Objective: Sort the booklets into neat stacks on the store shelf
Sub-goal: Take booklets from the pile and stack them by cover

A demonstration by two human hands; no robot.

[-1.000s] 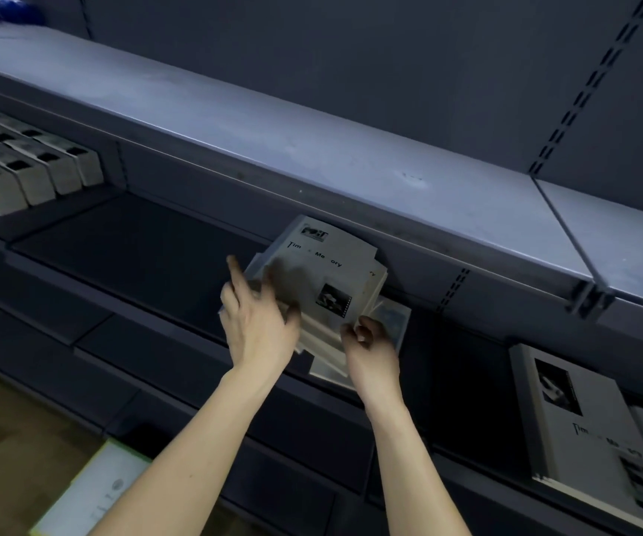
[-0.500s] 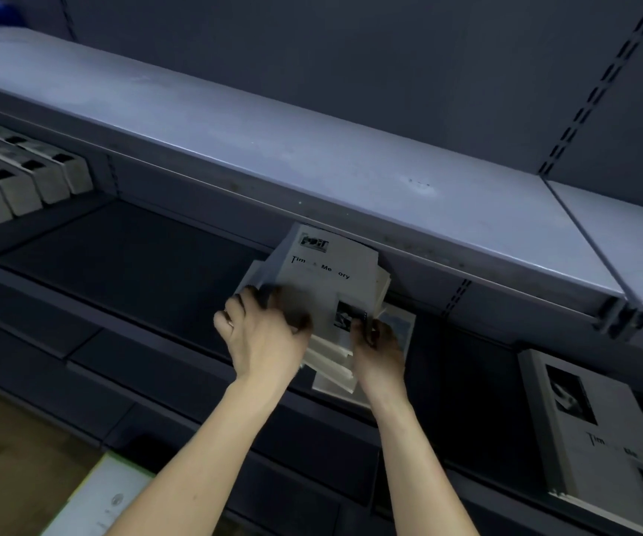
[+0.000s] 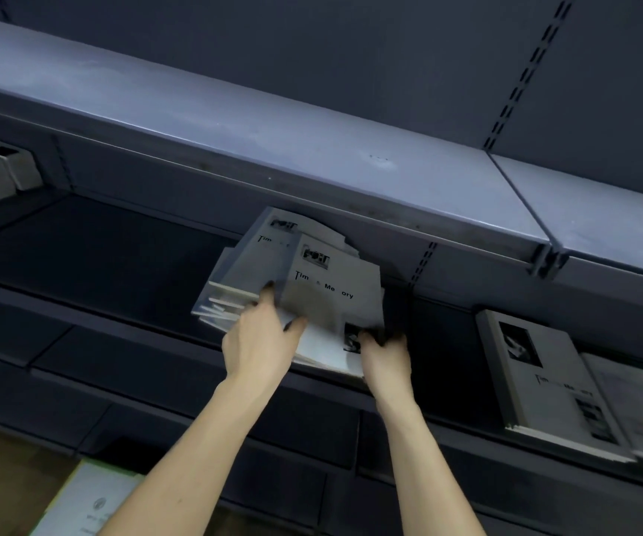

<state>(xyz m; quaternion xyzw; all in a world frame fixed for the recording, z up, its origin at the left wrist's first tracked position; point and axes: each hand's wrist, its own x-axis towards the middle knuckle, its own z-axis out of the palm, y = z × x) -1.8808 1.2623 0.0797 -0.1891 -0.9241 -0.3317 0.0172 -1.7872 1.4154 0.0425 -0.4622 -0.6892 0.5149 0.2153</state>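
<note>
Booklets [image 3: 312,280] lettered "Tim… Me…ory", top one in both hands' grip.

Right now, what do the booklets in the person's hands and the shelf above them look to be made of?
Booklets: paper, matte pale covers with black print; the covers bend and the page edges fan out where the left hand and right hand grip them. Upper shelf: probably painted sheet metal, a dull blue-grey with a faint sheen, a thin folded front lip and a slotted upright behind it.
</note>
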